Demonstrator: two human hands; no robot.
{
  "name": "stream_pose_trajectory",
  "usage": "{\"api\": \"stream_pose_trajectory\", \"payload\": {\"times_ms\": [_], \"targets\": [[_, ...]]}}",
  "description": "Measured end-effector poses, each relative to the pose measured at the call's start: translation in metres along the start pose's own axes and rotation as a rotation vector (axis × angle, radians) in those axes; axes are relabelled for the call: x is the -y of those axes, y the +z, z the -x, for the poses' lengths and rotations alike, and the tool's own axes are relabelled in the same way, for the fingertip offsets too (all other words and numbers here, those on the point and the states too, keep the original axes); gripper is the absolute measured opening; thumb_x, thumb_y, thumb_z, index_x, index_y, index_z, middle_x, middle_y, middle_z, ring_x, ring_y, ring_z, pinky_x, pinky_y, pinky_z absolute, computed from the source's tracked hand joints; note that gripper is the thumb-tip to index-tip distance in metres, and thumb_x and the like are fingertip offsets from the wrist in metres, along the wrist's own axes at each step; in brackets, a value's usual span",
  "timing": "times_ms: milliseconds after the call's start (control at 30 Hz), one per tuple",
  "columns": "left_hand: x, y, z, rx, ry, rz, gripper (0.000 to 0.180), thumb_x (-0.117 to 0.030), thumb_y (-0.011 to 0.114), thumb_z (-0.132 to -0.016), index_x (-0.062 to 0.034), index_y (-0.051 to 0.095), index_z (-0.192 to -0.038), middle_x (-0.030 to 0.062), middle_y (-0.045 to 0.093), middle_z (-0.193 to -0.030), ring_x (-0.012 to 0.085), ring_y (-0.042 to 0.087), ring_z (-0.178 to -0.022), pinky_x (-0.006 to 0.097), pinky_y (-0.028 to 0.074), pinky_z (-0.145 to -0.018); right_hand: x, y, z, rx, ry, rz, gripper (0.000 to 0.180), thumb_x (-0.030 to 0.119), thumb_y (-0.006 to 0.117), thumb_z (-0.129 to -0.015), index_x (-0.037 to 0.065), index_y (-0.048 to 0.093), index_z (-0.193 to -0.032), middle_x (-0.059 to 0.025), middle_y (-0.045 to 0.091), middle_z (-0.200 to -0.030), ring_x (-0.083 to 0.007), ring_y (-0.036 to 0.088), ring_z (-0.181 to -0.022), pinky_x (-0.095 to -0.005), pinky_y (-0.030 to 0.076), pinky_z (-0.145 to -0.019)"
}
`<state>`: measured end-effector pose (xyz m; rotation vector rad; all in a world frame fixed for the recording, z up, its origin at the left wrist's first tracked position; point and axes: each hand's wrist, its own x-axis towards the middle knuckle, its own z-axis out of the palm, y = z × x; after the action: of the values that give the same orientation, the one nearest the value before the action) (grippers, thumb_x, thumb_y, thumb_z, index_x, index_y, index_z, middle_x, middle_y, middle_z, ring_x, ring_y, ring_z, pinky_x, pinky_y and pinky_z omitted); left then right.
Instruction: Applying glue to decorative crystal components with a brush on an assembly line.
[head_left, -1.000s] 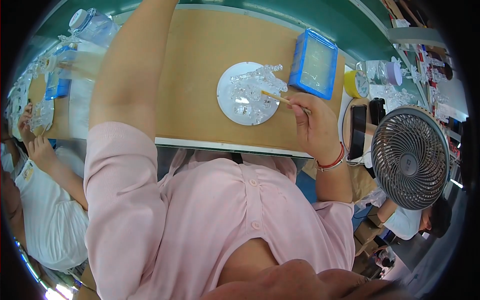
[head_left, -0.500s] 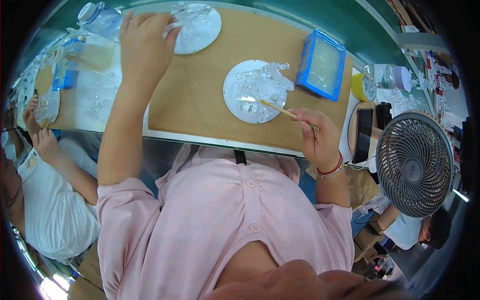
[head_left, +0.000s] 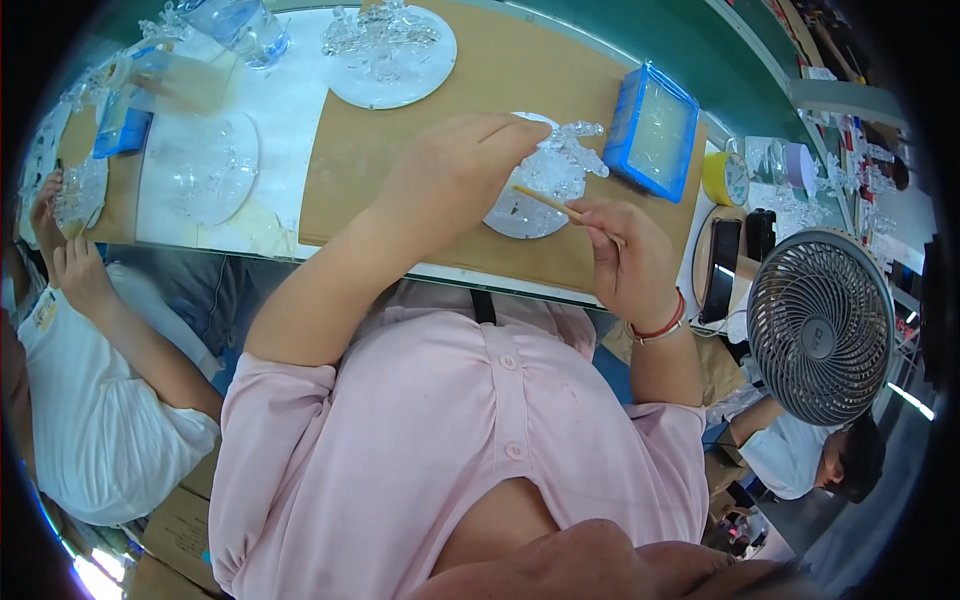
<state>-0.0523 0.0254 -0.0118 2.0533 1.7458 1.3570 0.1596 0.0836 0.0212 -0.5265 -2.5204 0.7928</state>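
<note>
My right hand (head_left: 636, 262) pinches a thin wooden stick (head_left: 543, 201), its yellowish tip over the near round white plate (head_left: 525, 228). Clear, glass-like pieces (head_left: 557, 172) lie on that plate. From the left, my left hand (head_left: 462, 170) reaches across the plate's edge with fingers bent together at the pieces. Its fingertips and anything between them are mostly hidden behind the hand. Farther back, a second round white plate (head_left: 395, 92) carries more clear branching pieces (head_left: 385, 38).
Brown board (head_left: 350, 165) covers the tabletop. To the right stand a blue-rimmed tray (head_left: 655, 130), a yellow tape roll (head_left: 725, 178), a phone (head_left: 722, 270) and a fan (head_left: 820, 335). Clear bottle (head_left: 240, 28) stands back left; a co-worker in a white shirt (head_left: 110, 410) sits at left.
My left hand has come from the far plate, right and nearer, to the near plate. The right hand still holds the stick, with little movement.
</note>
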Motion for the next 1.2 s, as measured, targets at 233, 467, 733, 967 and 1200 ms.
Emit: {"api": "stream_pose_trajectory", "payload": {"times_ms": [233, 467, 733, 967, 1200], "targets": [[0.002, 0.001, 0.000, -0.008, 0.030, -0.011, 0.026, -0.002, 0.058, -0.075, -0.0068, 0.064, -0.100, 0.0077, 0.066, -0.088, 0.0254, 0.064, -0.080, 0.035, 0.051, -0.067, 0.023, 0.014, -0.002, 0.200, -0.336, 0.457, 0.019, 0.003, 0.059, -0.075, 0.000, 0.054, -0.093, -0.0169, 0.064, -0.103, -0.0263, 0.062, -0.076, -0.0333, 0.051, -0.065], [0.001, -0.001, -0.002, 0.013, -0.044, 0.089, 0.028, -0.002, 0.061, -0.074, -0.0088, 0.065, -0.101, 0.0074, 0.065, -0.087, 0.0257, 0.063, -0.078, 0.036, 0.051, -0.066, 0.019, 0.025, -0.012, 0.112, -0.308, 0.451, 0.016, 0.004, 0.060, -0.074, 0.001, 0.057, -0.090, -0.0177, 0.065, -0.100, -0.0274, 0.062, -0.074, -0.0338, 0.051, -0.063], [0.002, 0.002, -0.003, 0.033, -0.014, 0.023, 0.027, 0.000, 0.060, -0.076, -0.0090, 0.065, -0.101, 0.0085, 0.065, -0.088, 0.0274, 0.063, -0.079, 0.036, 0.051, -0.067, 0.006, 0.016, -0.041, -0.159, -0.031, 0.325, 0.007, 0.008, 0.063, -0.086, 0.007, 0.058, -0.091, -0.0094, 0.063, -0.076, -0.0286, 0.061, -0.064, -0.0353, 0.047, -0.054], [0.006, 0.006, 0.000, -0.025, 0.012, 0.006, 0.028, 0.000, 0.061, -0.075, -0.0089, 0.064, -0.101, 0.0080, 0.065, -0.089, 0.0268, 0.063, -0.080, 0.036, 0.051, -0.067, -0.006, 0.008, -0.023, -0.190, 0.062, 0.291, 0.007, 0.008, 0.059, -0.090, 0.006, 0.054, -0.094, -0.0079, 0.063, -0.073, -0.0218, 0.061, -0.059, -0.0286, 0.046, -0.053], [-0.003, 0.002, -0.009, 0.013, -0.018, -0.012, 0.021, -0.001, 0.065, -0.077, -0.0083, 0.065, -0.097, 0.0071, 0.066, -0.085, 0.0243, 0.063, -0.074, 0.033, 0.050, -0.061, -0.021, 0.011, -0.002, -0.251, 0.074, 0.157, 0.006, 0.008, 0.053, -0.094, 0.002, 0.053, -0.094, -0.0067, 0.064, -0.075, -0.0112, 0.059, -0.060, -0.0223, 0.047, -0.054]]}}
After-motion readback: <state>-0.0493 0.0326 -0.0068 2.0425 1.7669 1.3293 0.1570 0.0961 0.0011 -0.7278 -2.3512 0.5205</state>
